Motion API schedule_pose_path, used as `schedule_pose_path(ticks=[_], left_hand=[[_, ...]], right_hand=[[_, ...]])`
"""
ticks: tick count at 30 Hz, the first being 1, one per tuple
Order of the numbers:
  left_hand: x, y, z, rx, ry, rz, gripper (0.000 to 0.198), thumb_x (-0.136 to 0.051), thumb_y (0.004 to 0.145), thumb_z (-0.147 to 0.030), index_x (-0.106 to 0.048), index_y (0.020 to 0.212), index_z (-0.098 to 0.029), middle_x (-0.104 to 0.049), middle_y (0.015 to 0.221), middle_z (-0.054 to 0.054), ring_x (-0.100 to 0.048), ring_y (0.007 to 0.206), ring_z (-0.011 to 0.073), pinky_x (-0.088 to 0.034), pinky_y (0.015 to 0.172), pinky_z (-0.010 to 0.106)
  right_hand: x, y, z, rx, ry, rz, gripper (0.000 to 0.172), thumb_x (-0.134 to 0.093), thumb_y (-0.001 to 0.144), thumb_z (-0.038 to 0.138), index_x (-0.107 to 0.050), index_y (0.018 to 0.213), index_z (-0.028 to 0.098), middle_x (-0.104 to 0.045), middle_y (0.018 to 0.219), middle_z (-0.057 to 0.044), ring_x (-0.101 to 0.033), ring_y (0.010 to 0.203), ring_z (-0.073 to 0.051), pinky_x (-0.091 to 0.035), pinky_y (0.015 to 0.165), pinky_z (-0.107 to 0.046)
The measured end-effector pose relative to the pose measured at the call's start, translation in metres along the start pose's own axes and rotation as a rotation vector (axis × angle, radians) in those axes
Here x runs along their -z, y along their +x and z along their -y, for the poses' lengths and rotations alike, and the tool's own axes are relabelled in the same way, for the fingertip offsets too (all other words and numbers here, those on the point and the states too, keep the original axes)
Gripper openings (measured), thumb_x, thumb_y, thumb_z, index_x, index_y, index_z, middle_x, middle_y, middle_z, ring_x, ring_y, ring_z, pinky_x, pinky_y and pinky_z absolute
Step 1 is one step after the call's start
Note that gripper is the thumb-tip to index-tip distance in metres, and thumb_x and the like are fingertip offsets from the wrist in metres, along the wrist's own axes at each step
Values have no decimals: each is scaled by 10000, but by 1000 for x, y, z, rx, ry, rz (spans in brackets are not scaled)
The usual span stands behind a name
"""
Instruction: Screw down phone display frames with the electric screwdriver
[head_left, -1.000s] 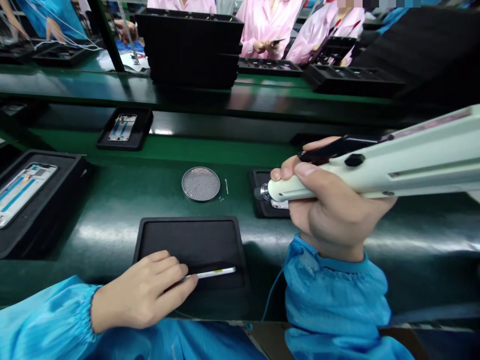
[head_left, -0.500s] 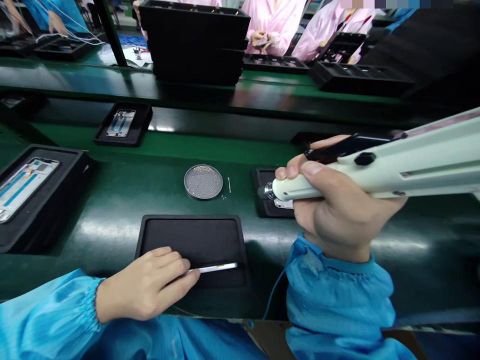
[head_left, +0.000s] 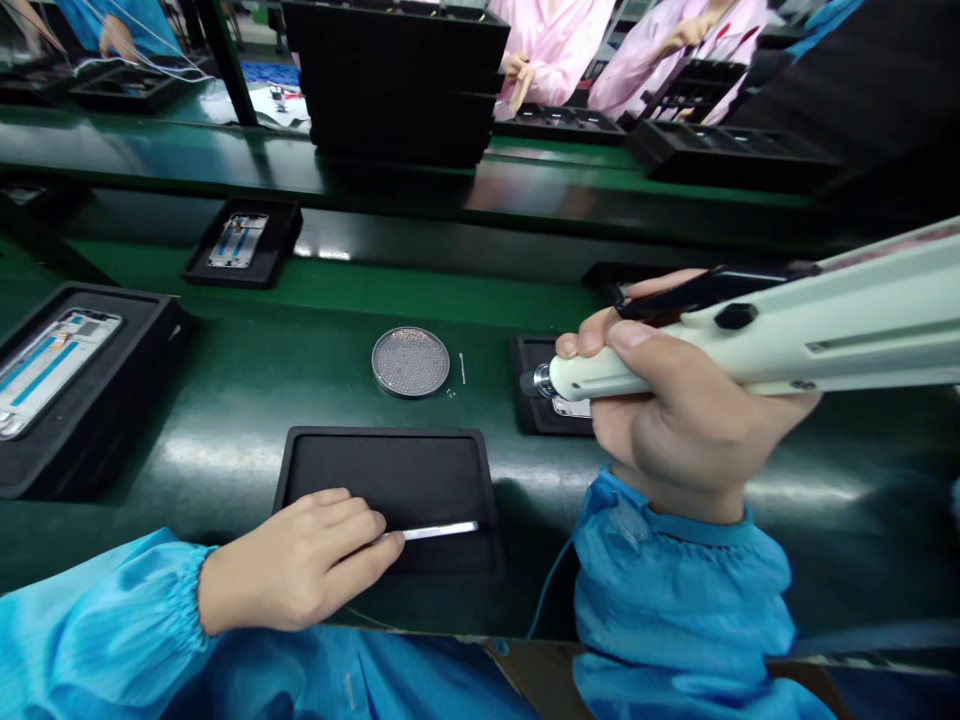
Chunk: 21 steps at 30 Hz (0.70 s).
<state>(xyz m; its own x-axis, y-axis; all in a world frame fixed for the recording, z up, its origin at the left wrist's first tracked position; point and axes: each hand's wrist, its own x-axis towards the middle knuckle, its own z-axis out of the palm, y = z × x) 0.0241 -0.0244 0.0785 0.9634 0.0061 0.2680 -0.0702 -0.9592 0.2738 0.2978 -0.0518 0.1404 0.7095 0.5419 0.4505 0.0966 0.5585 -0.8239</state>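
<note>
My right hand (head_left: pixel 690 420) is wrapped tight around the screwdriver (head_left: pixel 750 345) (a big white one). My left hand (head_left: pixel 300 570) pinches thin tweezers (head_left: pixel 439 531) on the black tray (head_left: pixel 390 470).

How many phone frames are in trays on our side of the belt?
2. Left phone frame at the far-left edge; back phone frame beyond it, up the belt. The tray behind the screwdriver tip may hide a third.

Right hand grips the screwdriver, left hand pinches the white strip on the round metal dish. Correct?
Not quite. The left hand pinches the white strip on the black tray, not the round metal dish, which sits apart behind it. The right hand does grip the screwdriver. Head view shows it.
</note>
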Motion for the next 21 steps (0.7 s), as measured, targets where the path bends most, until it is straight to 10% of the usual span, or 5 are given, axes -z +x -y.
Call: schedule_pose_path(ticks=[21], left_hand=[[0,3,6,17,6,-8,310,-349,1001,-70,-573,1216,-67,-681,986,148,-660,839,218,-586,729,356]], right_hand=[[0,-4,-4,65,-57,42,188,-680,656,86,-667,750,248,-544,664,35,-551,542,-132,-489,526,-354]])
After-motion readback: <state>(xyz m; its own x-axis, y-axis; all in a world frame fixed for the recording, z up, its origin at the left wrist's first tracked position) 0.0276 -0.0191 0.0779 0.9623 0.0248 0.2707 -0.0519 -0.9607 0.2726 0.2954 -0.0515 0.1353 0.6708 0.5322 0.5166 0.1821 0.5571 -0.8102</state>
